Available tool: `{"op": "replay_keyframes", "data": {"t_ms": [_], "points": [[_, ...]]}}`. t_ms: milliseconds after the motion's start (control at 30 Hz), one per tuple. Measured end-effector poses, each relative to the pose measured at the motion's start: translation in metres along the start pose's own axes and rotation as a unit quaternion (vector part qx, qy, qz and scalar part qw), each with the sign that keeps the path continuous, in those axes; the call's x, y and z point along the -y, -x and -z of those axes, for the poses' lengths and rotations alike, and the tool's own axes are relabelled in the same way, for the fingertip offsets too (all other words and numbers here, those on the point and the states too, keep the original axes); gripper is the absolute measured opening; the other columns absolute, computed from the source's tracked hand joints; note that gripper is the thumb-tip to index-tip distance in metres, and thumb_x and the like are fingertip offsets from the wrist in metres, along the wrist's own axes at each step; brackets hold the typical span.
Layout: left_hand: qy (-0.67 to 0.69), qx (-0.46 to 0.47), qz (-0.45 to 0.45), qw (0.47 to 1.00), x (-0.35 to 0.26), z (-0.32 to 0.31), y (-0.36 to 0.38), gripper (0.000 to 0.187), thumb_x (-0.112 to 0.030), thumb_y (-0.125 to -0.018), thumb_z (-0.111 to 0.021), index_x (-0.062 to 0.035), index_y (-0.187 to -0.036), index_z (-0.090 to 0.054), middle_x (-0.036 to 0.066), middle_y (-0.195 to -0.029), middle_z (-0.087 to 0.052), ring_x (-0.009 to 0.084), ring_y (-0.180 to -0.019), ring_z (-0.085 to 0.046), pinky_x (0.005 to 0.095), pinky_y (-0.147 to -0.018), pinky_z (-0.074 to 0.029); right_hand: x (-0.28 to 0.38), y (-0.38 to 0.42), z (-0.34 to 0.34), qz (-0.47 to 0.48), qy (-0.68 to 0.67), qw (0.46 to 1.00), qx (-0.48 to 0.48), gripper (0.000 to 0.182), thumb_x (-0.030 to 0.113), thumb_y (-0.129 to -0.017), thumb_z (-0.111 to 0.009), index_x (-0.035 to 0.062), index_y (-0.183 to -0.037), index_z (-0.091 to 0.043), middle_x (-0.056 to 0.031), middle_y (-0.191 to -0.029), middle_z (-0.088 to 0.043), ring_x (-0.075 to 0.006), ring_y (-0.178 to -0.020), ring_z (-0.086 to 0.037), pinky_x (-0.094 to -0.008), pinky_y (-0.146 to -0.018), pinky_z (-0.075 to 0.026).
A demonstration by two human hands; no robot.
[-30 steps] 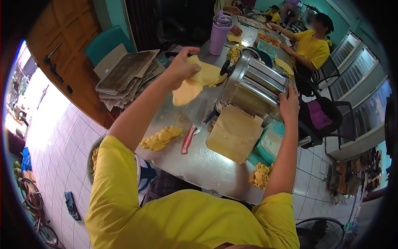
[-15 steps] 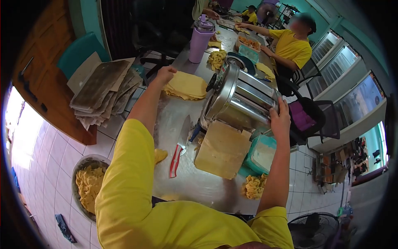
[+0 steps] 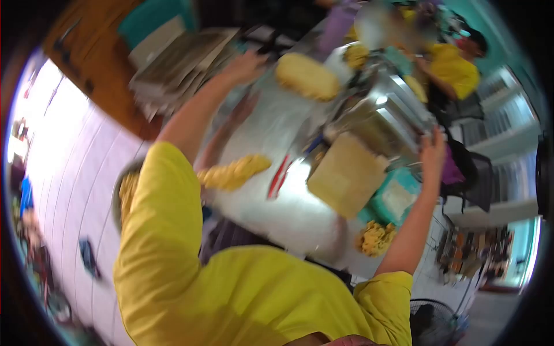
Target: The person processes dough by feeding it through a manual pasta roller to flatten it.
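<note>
My left hand (image 3: 249, 66), smeared by motion, is over the table's left edge, apart from the stack of flat dough sheets (image 3: 306, 76); its fingers cannot be made out. The fingers of my right hand (image 3: 433, 150) grip the right end of the metal dough roller machine (image 3: 384, 106). In front of the machine lies a square tan board (image 3: 346, 176). A knife with a red handle (image 3: 278, 177) rests to the board's left. Further left, a long lump of dough (image 3: 236, 173) lies near the table edge.
A teal tub (image 3: 398, 196) holds white powder, with crumpled dough (image 3: 375, 237) below it. Stacked flat sheets (image 3: 179, 63) sit on a chair at left. A basin (image 3: 124, 193) of dough is partly behind my sleeve. A person in yellow (image 3: 453, 72) works across the table.
My view has swung, shifting the scene. My left hand has come away from the dough stack. More of the dough lump at the left edge shows. My right hand stays at the machine.
</note>
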State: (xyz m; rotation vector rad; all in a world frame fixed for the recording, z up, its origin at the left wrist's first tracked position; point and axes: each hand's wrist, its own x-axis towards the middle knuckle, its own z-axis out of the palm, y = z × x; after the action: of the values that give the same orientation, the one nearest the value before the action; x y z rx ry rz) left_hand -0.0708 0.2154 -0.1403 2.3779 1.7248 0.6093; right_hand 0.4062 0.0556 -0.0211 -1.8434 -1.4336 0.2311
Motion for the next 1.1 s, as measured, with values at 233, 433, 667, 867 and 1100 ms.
{"op": "replay_keyframes", "data": {"t_ms": [233, 433, 667, 867, 1100], "points": [[0.013, -0.125, 0.13, 0.984, 0.078, 0.114, 0.269, 0.037, -0.028, -0.088, -0.053, -0.0126, -0.122, -0.053, 0.012, -0.113, -0.057, 0.021, -0.098, -0.056, 0.0324, -0.086, -0.043, -0.046, -0.044, 0.006, 0.033, -0.016, 0.999, 0.015, 0.052, 0.019, -0.086, -0.055, 0.0072, -0.134, -0.039, -0.009, -0.127, -0.048, -0.0178, -0.102, -0.051, -0.0271, -0.08, -0.044], [0.075, -0.039, 0.461, 0.883, 0.081, 0.075, 0.468, 0.036, -0.023, -0.082, -0.061, -0.0081, -0.115, -0.058, 0.015, -0.107, -0.061, 0.027, -0.102, -0.057, 0.0357, -0.088, -0.044, -0.047, -0.047, 0.005, 0.0, -0.026, 1.0, 0.008, 0.051, 0.018, -0.086, -0.056, 0.008, -0.133, -0.041, -0.0083, -0.127, -0.046, -0.0179, -0.102, -0.051, -0.0269, -0.078, -0.043], [-0.259, 0.224, 0.252, 0.905, 0.087, -0.068, 0.507, 0.058, -0.017, -0.075, -0.061, -0.0269, -0.129, -0.044, 0.008, -0.144, -0.024, 0.0311, -0.133, -0.02, 0.0543, -0.105, -0.02, -0.062, -0.058, 0.01, 0.003, -0.032, 0.999, 0.027, 0.05, 0.022, -0.086, -0.057, 0.0067, -0.132, -0.042, -0.0112, -0.128, -0.046, -0.0212, -0.103, -0.05, -0.0294, -0.081, -0.045], [-0.349, 0.244, 0.093, 0.9, 0.158, -0.141, 0.517, 0.046, -0.039, -0.084, -0.044, -0.0299, -0.128, -0.044, 0.009, -0.144, -0.026, 0.032, -0.133, -0.021, 0.0626, -0.105, -0.003, 0.039, 0.056, 0.001, 0.357, 0.295, 0.869, -0.177, 0.042, 0.023, -0.088, -0.052, 0.0001, -0.123, -0.047, -0.0212, -0.126, -0.046, -0.0369, -0.116, -0.044, -0.0433, -0.098, -0.033], [-0.327, 0.393, -0.049, 0.858, 0.148, -0.096, 0.472, 0.069, -0.037, -0.065, -0.071, -0.0116, -0.125, -0.048, 0.013, -0.129, -0.043, 0.0326, -0.123, -0.035, 0.0495, -0.1, -0.028, 0.129, 0.205, -0.141, 0.422, 0.032, 0.887, 0.184, 0.056, 0.022, -0.07, -0.07, 0.01, -0.121, -0.051, -0.0147, -0.123, -0.046, -0.033, -0.115, -0.044, -0.044, -0.095, -0.035]]}}
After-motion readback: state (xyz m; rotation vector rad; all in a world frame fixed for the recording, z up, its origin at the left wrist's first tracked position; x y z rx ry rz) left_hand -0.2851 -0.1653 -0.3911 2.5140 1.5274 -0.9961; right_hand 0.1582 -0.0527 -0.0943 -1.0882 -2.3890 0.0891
